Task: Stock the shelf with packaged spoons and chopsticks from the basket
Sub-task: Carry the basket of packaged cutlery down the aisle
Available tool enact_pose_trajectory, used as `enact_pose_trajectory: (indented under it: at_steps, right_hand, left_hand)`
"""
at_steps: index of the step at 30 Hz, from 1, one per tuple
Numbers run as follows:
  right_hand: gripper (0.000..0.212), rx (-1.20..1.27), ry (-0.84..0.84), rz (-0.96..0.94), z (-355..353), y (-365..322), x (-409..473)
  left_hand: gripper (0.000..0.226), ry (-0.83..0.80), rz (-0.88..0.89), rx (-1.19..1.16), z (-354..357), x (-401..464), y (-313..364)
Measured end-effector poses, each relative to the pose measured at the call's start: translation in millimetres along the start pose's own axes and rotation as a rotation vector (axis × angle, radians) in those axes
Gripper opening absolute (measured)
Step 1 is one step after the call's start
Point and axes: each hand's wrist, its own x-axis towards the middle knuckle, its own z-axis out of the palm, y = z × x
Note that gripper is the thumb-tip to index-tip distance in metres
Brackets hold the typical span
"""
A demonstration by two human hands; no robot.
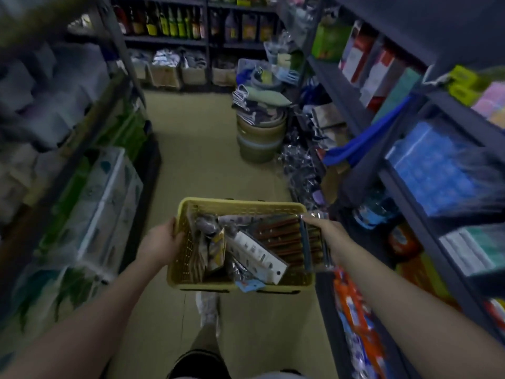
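Fingers of the left hand (pixel 161 242) curl over the left rim of a yellow basket (pixel 240 205), thumb on the outside wall, gripping the perforated plastic side. On the other side the right hand (pixel 323 231) reaches across the basket's right edge; its fingers close round the end of a clear, glossy packet of chopsticks (pixel 289 242), though motion blur hides just how each fingertip sits.

That basket is rectangular, with latticed walls and a rolled lip, carried at about waist height in the middle of a narrow aisle. Inside lie the packaged goods in a loose heap: the chopsticks, long brown sticks side by side under shiny film along the right half; a flat white card packet (pixel 257 255) lying at a slant in the middle; crinkly silvery-grey packets of spoons (pixel 207 225) toward the back left corner; and a small blue tag (pixel 250 285) poking over the near rim.

Dark metal shelving (pixel 404 192) runs along the right, stacked with blue film-wrapped bundles and boxy cartons. Down the aisle a stack of round tubs (pixel 259 132) stands on the pale floor (pixel 196 149), with folded cloths piled on top. Bottles line the far shelves, soft and indistinct.
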Motion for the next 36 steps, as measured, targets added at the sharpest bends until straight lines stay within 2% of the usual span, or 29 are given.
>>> enact_pose_trajectory:
  at_steps: [3, 7, 11, 16, 23, 24, 27, 28, 31, 32, 35, 36]
  right_hand:
    - [0.064, -0.003, 0.036, 0.061, 38, -55, 63]
    - [0.070, -0.015, 0.076, 0.129, 73, -130, 142]
    - [0.043, -0.018, 0.051, 0.080, 100, -199, 210]
    - [0.031, 0.073, 0.022, 0.071, 132, -269, 333]
    - [0.029, 0.086, 0.030, 0.058, 143, -419, 495]
    - [0.033, 0.081, 0.033, 0.048, 142, -439, 514]
    - [0.067, 0.088, 0.066, 0.029, 139, -485, 574]
    - [0.067, 0.104, 0.070, 0.031, 138, -498, 589]
    - [0.038, 0.162, 0.148, 0.065, 142, -532, 626]
    - [0.038, 0.203, 0.164, 0.076, 142, -537, 645]
    - [0.055, 0.310, 0.217, 0.109, 139, -542, 712]
    - [0.051, 0.354, 0.236, 0.113, 136, -538, 741]
  left_hand:
    - [0.023, -0.059, -0.007, -0.012, -15, 98, 10]
    - [0.021, -0.099, -0.011, -0.029, -44, 216, 35]
    - [0.018, -0.103, -0.003, 0.000, -63, 325, 63]
    - [0.016, -0.081, 0.027, 0.116, -65, 479, 95]
    - [0.018, -0.136, 0.040, 0.128, -69, 684, 181]
    - [0.018, -0.132, 0.057, 0.124, -70, 710, 193]
    - [0.014, -0.139, 0.084, 0.134, -72, 784, 229]
    - [0.012, -0.140, 0.091, 0.135, -71, 808, 241]
    - [0.011, -0.166, 0.129, 0.145, -64, 881, 276]
    - [0.011, -0.184, 0.151, 0.154, -61, 908, 287]
    - [0.011, -0.243, 0.268, 0.224, -49, 995, 326]
    - [0.010, -0.273, 0.310, 0.247, -44, 1026, 340]
